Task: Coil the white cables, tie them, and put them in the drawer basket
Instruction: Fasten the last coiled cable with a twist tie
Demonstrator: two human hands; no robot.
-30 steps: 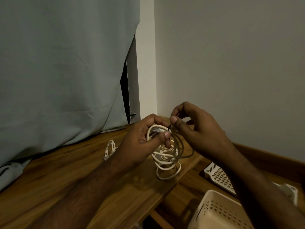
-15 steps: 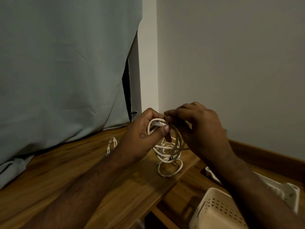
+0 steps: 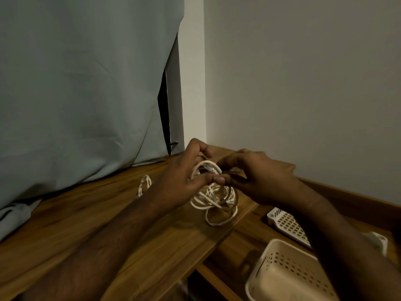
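Gripping the white cable coil (image 3: 213,193), left hand (image 3: 186,179) and right hand (image 3: 260,179) now lower.

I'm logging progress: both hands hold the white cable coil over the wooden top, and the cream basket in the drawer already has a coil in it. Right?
Not quite. In the head view the cream basket shows no coil inside. Both hands, left hand and right hand, do hold the white cable coil over the wooden top.

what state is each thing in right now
white cable: coiled in loose loops, held over the table, not in a basket
second cable: bundled, lying on the table
left hand: grips the coil
right hand: pinches a dark tie at the coil
basket: in the open drawer
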